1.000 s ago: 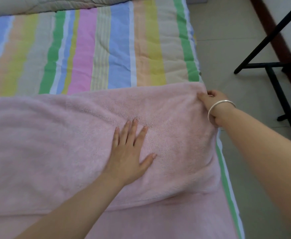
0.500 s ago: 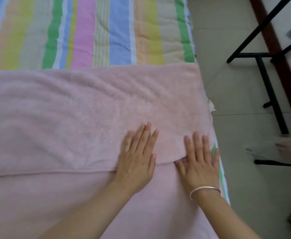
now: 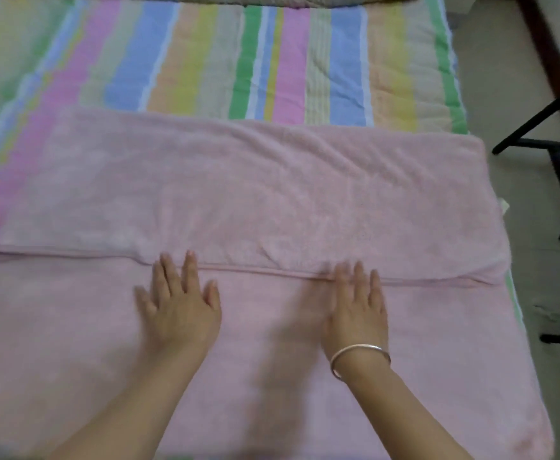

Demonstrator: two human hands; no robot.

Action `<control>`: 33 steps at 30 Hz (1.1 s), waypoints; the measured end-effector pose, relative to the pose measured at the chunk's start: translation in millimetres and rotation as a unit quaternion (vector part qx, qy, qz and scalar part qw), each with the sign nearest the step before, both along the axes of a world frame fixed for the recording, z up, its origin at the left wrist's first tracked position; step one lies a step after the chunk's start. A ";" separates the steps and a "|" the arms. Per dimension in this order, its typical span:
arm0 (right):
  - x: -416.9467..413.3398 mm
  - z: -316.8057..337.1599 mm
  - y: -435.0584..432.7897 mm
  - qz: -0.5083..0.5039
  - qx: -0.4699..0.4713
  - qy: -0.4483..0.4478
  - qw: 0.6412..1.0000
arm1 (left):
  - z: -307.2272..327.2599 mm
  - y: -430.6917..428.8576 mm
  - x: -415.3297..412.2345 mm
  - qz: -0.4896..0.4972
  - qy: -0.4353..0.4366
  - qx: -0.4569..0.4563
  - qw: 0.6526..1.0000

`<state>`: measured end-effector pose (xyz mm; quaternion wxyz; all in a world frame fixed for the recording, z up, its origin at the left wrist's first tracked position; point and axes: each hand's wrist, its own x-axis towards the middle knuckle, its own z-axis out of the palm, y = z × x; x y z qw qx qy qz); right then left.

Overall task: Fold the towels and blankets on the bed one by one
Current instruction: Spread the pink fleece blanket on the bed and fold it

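Striped bedding covers the bed point(image 3: 205, 61). A pink blanket point(image 3: 272, 194) lies across its near half, reaching the right edge, with the top layer doubled over to a hem point(image 3: 272, 271). One second ago the right hand point(image 3: 355, 313) pinched the blanket's far right corner. Now it lies flat on the hem, fingers straight and close together. The left hand point(image 3: 180, 307) has shifted nearer, fingers spread. Judgement: first fold laid, smoothing under way. No writing is legible.

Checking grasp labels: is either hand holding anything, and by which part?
Nothing is held. The left hand and right hand lie flat, fingers straight, on the blanket by its folded edge.
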<state>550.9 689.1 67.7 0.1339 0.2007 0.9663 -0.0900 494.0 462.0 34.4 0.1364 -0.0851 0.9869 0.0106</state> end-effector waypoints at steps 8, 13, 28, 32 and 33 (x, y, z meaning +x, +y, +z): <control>67.6 -13.8 -232.5 0.218 -0.093 0.024 0.971 | 7.6 -173.5 75.8 -0.062 0.048 0.116 0.990; 102.6 -19.0 -310.3 0.244 -0.069 0.026 0.967 | 7.4 -261.0 107.7 -0.010 0.136 0.174 0.975; 74.4 -40.5 -327.3 0.324 -0.009 0.078 0.943 | 37.8 -321.7 85.7 0.242 0.060 0.264 0.932; 60.2 -28.6 -309.5 0.247 -0.091 0.172 0.949 | 70.2 -301.0 53.6 0.337 0.051 0.447 0.827; 53.8 -23.5 -303.7 0.222 -0.094 0.185 0.953 | 75.7 -295.2 40.2 0.362 0.053 0.493 0.789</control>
